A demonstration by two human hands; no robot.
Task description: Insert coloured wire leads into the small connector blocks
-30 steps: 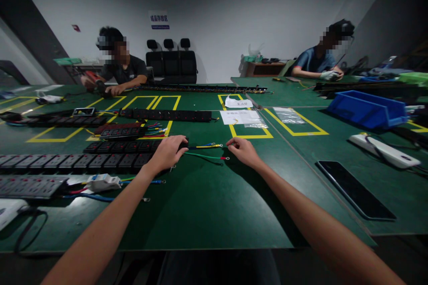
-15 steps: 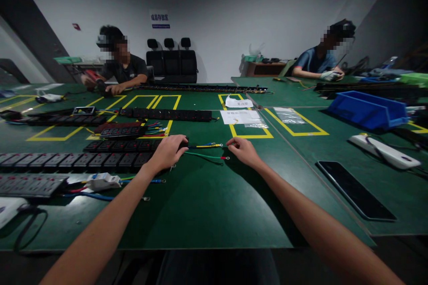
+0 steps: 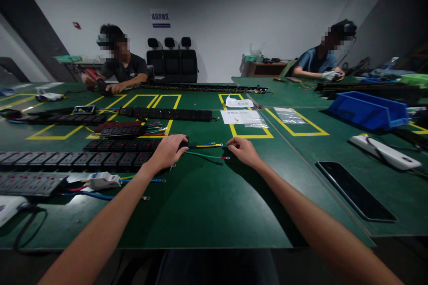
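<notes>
A broad, smooth green table fills most of the view, its surface dully glossy and marked with flat yellow tape outlines. Across its left part lies a long black socket strip, a narrow bar of repeated square blocks dotted with red. At the right stands an open-topped, slant-walled bin of blue plastic, and nearer lies a slim rectangular phone with a dark glassy face. Just behind the long strip is a shorter black socket strip, its right end under the left hand; the fingers are bent over that black end with the thumb along the near side, though I cannot tell whether they squeeze. The right hand sits just beside the wire tips, fingers curled and tips drawn close to the thumb; whether they meet I cannot tell. Between the hands run a slender yellow wire and a thin green wire, which ends in a small red sleeve and a tiny round metal ring.
</notes>
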